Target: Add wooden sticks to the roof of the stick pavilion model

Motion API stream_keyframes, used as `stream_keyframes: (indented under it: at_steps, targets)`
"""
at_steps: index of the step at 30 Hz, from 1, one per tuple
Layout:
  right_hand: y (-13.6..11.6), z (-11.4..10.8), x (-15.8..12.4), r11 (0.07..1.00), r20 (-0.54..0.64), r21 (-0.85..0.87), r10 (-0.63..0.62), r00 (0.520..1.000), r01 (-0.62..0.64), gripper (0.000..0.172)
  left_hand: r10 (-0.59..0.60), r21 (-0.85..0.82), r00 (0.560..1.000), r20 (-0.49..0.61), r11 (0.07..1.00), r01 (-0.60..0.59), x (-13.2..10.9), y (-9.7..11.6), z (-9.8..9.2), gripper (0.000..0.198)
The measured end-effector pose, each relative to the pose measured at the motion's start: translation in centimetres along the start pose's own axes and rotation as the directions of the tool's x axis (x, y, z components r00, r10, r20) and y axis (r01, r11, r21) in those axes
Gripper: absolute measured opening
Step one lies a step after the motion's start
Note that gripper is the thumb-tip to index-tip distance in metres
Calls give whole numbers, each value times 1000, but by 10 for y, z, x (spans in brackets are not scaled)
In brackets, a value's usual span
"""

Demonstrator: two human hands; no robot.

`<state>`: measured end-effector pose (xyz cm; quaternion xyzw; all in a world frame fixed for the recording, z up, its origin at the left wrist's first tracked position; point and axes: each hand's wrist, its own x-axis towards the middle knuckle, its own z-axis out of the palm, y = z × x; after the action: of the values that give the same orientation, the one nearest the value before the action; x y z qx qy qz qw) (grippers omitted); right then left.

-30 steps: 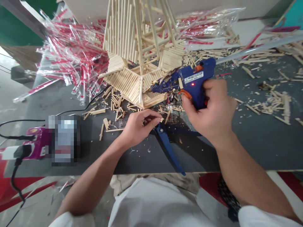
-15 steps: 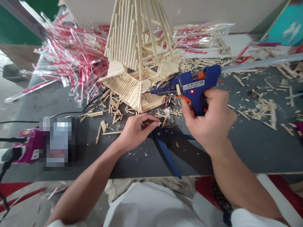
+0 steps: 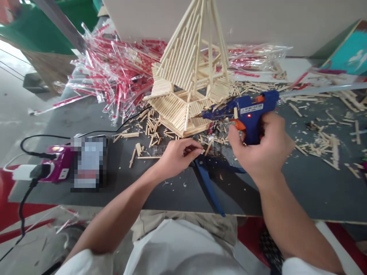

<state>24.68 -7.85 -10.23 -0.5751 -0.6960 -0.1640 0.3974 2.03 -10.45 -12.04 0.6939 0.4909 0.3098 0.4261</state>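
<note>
My right hand [image 3: 262, 147] grips a blue hot glue gun [image 3: 243, 112] with an orange trigger and a lit red lamp; its nozzle points left at the base of a tall tower of pale wooden sticks [image 3: 192, 80]. My left hand [image 3: 179, 156] rests on the dark table with its fingers pinched on a short wooden stick [image 3: 203, 151], just in front of the tower's base. Blue-handled cutters [image 3: 209, 183] lie on the table under and between my hands.
Loose stick offcuts [image 3: 146, 133] litter the dark table [image 3: 315, 187]. A heap of clear and red plastic wrappers [image 3: 114, 76] lies at the back left. A purple power strip [image 3: 54, 166] with cables sits at the left edge, beside a blurred device.
The view has shifted, so everything sits further right and lower in frame. Both hands keep their holds and stay close to the tower's base.
</note>
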Motion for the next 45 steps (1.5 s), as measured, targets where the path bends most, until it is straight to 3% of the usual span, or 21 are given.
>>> stream_keyframes:
  at_steps: [3,9,23,39,45]
  targets:
    - [2,3,0,998,-25,-29,-52,998,52,40,15,-4,1000,0,1000,-15,0,0,0,19]
    - [2,-4,4,997,80,-7,-76,994,77,35,29,-5,1000,6,1000,-28,-1,1,-1,19]
    - [3,-15,8,1000,123,-7,-29,992,30,29,10,-1,1000,17,1000,-10,0,-1,0,18]
    - [6,-17,5,996,144,-12,-81,986,83,30,-11,-14,1000,12,1000,11,-1,-2,0,20]
    - [8,-19,4,999,169,-15,-42,985,45,33,5,-7,1000,6,1000,-5,0,-1,-1,21]
